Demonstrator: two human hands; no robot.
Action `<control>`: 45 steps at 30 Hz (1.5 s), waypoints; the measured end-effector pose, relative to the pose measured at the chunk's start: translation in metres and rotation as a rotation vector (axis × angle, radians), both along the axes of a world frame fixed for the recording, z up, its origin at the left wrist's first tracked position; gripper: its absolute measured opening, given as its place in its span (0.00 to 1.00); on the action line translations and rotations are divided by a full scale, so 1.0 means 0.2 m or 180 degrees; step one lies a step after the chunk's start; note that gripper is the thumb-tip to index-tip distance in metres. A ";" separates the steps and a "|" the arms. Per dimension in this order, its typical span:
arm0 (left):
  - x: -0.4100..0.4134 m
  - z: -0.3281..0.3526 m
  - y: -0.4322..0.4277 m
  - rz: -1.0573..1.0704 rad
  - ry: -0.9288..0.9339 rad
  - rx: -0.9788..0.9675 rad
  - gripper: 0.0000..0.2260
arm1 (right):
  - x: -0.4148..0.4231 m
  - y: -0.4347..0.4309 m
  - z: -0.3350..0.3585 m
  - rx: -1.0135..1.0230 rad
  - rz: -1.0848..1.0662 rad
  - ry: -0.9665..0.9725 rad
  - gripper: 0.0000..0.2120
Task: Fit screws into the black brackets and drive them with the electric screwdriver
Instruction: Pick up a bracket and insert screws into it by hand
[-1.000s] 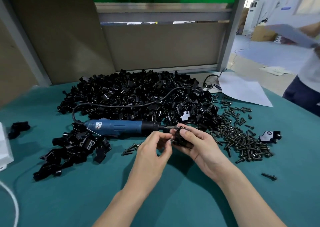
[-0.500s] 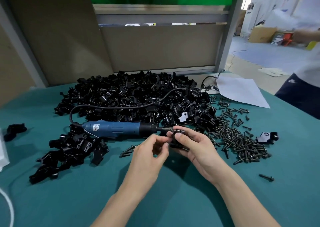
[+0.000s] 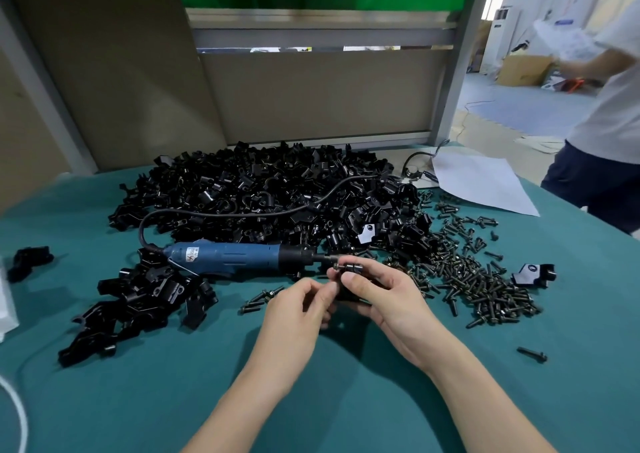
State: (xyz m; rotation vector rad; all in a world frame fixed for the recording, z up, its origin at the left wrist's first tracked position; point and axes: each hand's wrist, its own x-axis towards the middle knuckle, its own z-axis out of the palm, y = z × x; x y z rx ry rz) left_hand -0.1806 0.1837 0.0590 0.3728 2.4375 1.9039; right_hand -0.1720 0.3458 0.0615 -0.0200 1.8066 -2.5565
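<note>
My right hand (image 3: 382,298) grips a black bracket (image 3: 350,268) just above the teal table, thumb on top. My left hand (image 3: 299,305) pinches a small screw (image 3: 335,266) at the bracket's left end; the screw is mostly hidden by my fingertips. The blue electric screwdriver (image 3: 225,258) lies flat on the table beyond my hands, its bit pointing right toward the bracket. A large heap of black brackets (image 3: 270,193) fills the middle of the table. Loose dark screws (image 3: 474,279) are spread to the right.
A smaller pile of brackets (image 3: 138,300) lies at the left. Single brackets sit at far left (image 3: 29,260) and far right (image 3: 533,274). A white sheet (image 3: 481,182) lies at back right. A person (image 3: 609,134) stands beyond the table's right edge. One screw (image 3: 531,353) lies alone.
My hands have stayed together at the bracket, shifting slightly away from me. The person at the right has moved and raised an arm.
</note>
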 end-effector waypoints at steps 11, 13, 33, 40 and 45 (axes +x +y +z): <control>0.02 0.03 0.00 -0.0159 -0.0012 0.0253 0.07 | 0.00 0.01 0.02 -0.0180 0.0004 -0.0114 0.13; 0.02 0.02 0.01 -0.0080 -0.0083 0.0208 0.02 | 0.00 0.01 0.01 -0.0214 0.0002 -0.0097 0.13; -0.02 -0.01 -0.04 -0.0101 0.0060 -0.0182 0.08 | 0.00 0.01 0.01 -0.0209 0.0044 -0.0162 0.15; -0.02 0.01 -0.03 -0.0239 -0.0013 0.0129 0.04 | 0.00 0.01 0.02 -0.0164 0.0060 -0.0184 0.19; 0.00 0.00 -0.04 -0.0267 0.0612 -0.0314 0.07 | 0.01 0.01 0.02 -0.0190 0.0062 -0.0224 0.14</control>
